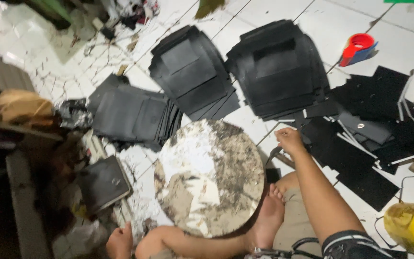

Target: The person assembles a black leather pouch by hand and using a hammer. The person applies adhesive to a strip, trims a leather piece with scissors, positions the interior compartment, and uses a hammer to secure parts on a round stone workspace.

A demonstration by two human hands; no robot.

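Beside yellow bucket (410,225), right hand (289,139)

Stacks of flat black cut leather-like pieces: three tidy ones, at 11 o'clock (132,115), at 12 o'clock (192,72) and at 1 o'clock (279,67).
Loose heap of scattered black sheets: one, at 3 o'clock (374,120) (too jumbled to count piece by piece).
Round, worn, stained work board: one, at centre (209,180).
Red plastic tape roll: one, at 2 o'clock (358,48).
Yellow plastic container: one, at 4 o'clock (408,225).
Dark flat case on the floor: one, at 8 o'clock (102,182).
Bare hands: two, right hand (289,140) and left hand (120,242).
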